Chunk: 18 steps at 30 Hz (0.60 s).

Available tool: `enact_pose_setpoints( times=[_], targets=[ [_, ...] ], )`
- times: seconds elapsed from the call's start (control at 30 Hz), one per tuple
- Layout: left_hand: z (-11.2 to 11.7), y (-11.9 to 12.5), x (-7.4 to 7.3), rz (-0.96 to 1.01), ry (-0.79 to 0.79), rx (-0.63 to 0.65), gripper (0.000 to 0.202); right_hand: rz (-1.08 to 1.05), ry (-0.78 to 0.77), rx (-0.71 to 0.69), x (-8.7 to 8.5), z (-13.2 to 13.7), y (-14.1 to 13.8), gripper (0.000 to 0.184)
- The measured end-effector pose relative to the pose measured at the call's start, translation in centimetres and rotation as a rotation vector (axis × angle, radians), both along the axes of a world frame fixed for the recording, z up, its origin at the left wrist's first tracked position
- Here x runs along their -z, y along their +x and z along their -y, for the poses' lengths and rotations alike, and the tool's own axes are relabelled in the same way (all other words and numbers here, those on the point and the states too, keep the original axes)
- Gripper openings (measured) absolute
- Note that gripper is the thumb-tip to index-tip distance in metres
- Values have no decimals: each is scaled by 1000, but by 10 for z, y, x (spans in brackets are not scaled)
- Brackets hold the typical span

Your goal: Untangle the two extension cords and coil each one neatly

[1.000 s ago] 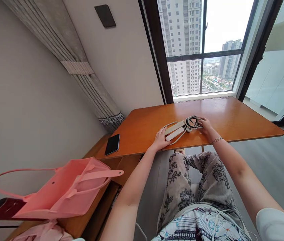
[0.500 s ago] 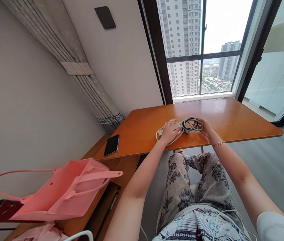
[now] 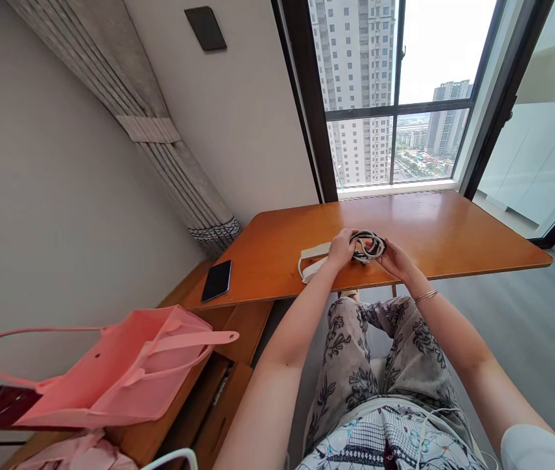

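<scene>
Head view: both hands are working the cord coil [image 3: 368,248], so the step is looking like bundling; next move is probably calling for firm grips on the loops. Left hand [image 3: 343,249] is grasping the coil's left side, fingers curling. Right hand [image 3: 395,258] is pinching its right edge, half closed, exact finger contact not showing. Coil is sitting between them over the worktop [image 3: 434,228]; pale bars [image 3: 315,250] are lying just left of the left hand.

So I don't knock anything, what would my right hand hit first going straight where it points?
Your right hand would meet the coiled cable first, and seems to be gripping its edge, though depth is hard to judge.
</scene>
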<state>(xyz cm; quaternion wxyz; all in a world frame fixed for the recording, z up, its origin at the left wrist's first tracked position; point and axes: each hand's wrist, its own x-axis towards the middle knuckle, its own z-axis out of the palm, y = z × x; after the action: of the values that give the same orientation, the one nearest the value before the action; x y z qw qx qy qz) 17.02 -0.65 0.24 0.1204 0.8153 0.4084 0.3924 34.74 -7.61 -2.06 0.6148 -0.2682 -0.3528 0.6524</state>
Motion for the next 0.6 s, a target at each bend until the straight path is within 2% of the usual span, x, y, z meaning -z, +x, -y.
enact_pose_setpoints(
  times=[0.17,0.33,0.47,0.6],
  targets=[
    [2,-1,6,27,24,-25,27,-17,-6,-102,7,2,1,31],
    [7,0,8,-4,23,-44,27,-53,-53,-38,12,-2,-4,26],
    [12,2,8,-12,22,-61,27,-27,-29,-43,6,-3,-11,24],
    [16,4,7,1,32,-93,25,107,44,10,-2,-2,-16,30]
  ],
)
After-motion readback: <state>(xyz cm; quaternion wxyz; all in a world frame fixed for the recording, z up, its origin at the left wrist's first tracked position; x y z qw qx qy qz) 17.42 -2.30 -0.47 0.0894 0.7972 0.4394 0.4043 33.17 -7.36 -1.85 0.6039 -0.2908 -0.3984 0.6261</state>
